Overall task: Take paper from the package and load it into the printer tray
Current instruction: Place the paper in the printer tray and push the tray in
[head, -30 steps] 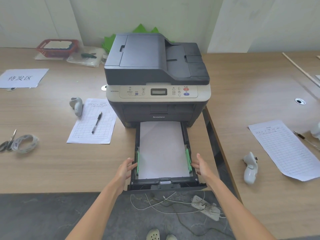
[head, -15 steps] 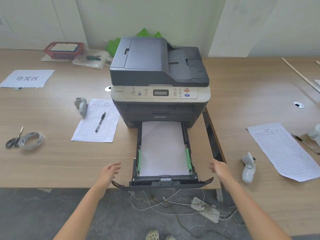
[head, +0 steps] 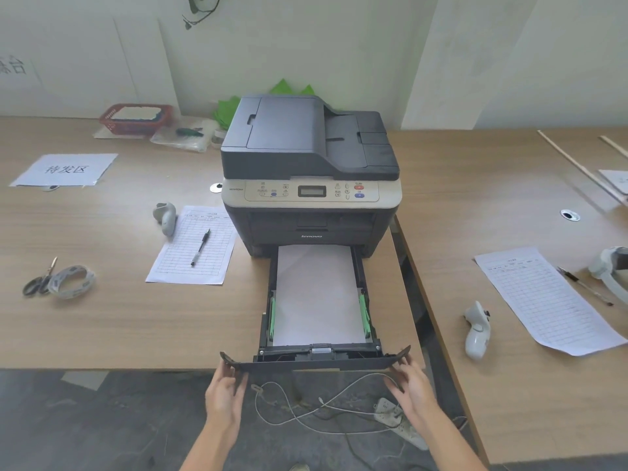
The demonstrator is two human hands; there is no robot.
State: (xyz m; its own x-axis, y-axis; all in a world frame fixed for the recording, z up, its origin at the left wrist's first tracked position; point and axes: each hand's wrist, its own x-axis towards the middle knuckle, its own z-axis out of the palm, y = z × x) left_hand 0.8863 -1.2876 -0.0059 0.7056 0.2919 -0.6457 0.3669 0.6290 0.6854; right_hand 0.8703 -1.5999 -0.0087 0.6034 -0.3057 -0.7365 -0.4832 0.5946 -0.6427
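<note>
A dark grey printer (head: 306,147) stands on the wooden desk. Its paper tray (head: 316,363) is pulled far out past the desk's front edge. A white stack of paper (head: 317,294) lies flat in the tray between two green side guides (head: 272,317). My left hand (head: 224,392) grips the left end of the tray's front panel from below. The panel's right end is held by my right hand (head: 411,385). No paper package is in view.
A lined form with a pen (head: 195,244) and a white handheld device (head: 166,217) lie left of the printer. Scissors and a tape roll (head: 69,282) sit further left. Another form (head: 543,297) and device (head: 477,329) are on the right desk. A power strip and cables (head: 390,413) lie on the floor under the tray.
Both hands left the green side guides, swung outward, then came down to the two ends of the tray's front panel and took hold of it.
</note>
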